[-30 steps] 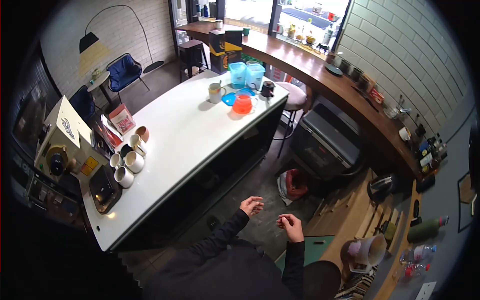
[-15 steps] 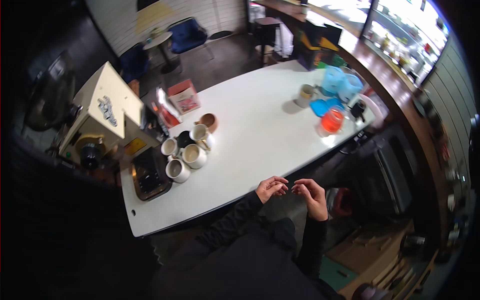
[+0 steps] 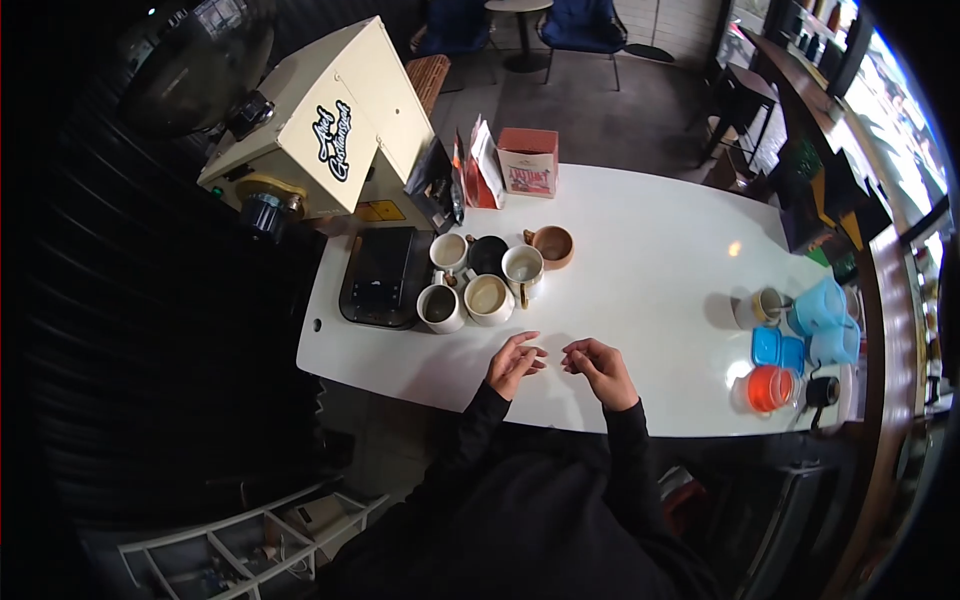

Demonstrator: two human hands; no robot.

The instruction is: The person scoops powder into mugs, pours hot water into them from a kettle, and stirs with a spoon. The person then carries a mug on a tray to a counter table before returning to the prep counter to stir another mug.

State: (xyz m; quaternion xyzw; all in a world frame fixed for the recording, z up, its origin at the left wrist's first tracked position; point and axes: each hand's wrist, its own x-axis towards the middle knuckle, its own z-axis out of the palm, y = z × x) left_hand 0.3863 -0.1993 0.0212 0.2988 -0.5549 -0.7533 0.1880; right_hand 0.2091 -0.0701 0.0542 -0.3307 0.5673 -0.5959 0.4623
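Note:
Over the front of the white table [image 3: 640,290] my left hand [image 3: 515,366] hovers with its fingers loosely spread and nothing in them. To its right, a small gap away, is my right hand [image 3: 604,374], fingers curved and thumb drawn towards them, holding nothing I can see. Closest to both hands is a group of several mugs: a cream mug [image 3: 488,299], a white mug [image 3: 440,308], a white mug with a gold-toned handle [image 3: 523,266], another pale mug [image 3: 449,251], a black cup [image 3: 488,256] and a brown mug [image 3: 553,247]. Neither hand touches them.
A cream machine [image 3: 300,130] and a dark scale-like tray [image 3: 380,285] stand left. Behind the mugs are a red-and-white box [image 3: 528,165] and bags [image 3: 484,170]. At right sit blue containers [image 3: 820,310], an orange-red container [image 3: 769,388] and a grey cup [image 3: 768,305].
The camera view has swung left, bringing the machine and mugs nearer the middle. Both hands have moved from beyond the table's front edge to above the tabletop, closer to the mugs.

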